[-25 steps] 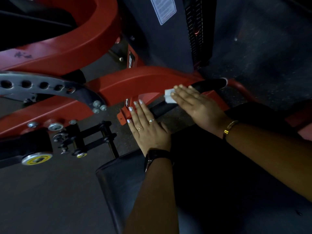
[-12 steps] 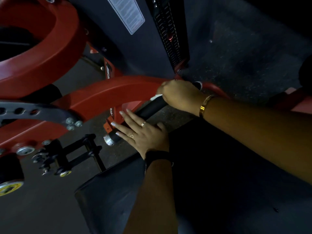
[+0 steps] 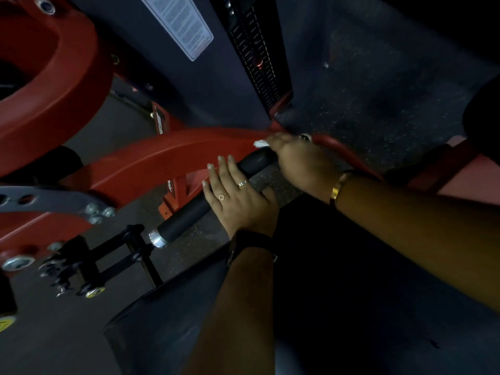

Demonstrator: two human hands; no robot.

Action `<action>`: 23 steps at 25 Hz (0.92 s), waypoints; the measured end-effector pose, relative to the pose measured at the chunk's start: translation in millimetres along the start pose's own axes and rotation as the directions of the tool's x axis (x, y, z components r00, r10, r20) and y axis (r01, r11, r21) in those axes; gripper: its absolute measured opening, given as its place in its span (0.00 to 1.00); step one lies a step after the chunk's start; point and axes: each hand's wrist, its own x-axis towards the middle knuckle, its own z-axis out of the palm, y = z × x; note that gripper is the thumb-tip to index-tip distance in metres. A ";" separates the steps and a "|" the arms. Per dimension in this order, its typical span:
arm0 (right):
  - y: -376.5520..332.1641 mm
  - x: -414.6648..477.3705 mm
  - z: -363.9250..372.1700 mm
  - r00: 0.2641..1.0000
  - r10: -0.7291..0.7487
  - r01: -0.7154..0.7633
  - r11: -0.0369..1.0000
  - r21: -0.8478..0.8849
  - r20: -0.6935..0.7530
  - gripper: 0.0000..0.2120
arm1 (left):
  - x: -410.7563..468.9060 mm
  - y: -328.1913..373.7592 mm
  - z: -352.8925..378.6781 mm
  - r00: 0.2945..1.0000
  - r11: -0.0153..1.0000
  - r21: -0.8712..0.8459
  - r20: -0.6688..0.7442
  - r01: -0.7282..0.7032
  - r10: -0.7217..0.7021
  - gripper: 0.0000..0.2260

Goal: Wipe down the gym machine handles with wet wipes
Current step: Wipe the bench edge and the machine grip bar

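Now the right hand [image 3: 300, 161] is at the far end of the handle [image 3: 189, 215], where a second ago it lay flat over the middle. Its grip is closed round the bar with the wipe [image 3: 260, 143] under it, a white corner showing just beyond the knuckles. The left hand [image 3: 238, 198] has shifted little: fingers straight, it rests on the handle's middle, grip wide, holding nothing. I judge the far end is being wiped, while the near end by the cap [image 3: 158, 239] looks not yet done. No container or wipe packet shows near the handle.
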 end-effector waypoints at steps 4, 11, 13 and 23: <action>19.1 -10.0 12.3 0.991 -0.106 0.099 0.991 -0.093 -0.085 0.25 | 8.5 17.0 14.0 0.974 0.973 0.065 -0.036 -0.222 0.224 0.37; 52.0 26.7 23.6 0.955 0.295 -0.296 0.953 -0.066 -0.030 0.18 | 11.4 23.4 22.6 0.962 0.965 0.086 -0.102 -0.247 0.255 0.38; 41.9 21.1 30.5 0.920 0.381 -0.370 0.922 0.114 -0.093 0.18 | 12.4 21.9 24.5 0.958 0.964 0.093 -0.121 -0.249 0.259 0.37; -14.6 -1.7 23.2 0.767 0.636 -0.385 0.350 0.854 0.085 0.13 | -14.2 -3.3 4.1 0.994 0.991 -0.081 -0.022 -0.111 0.109 0.37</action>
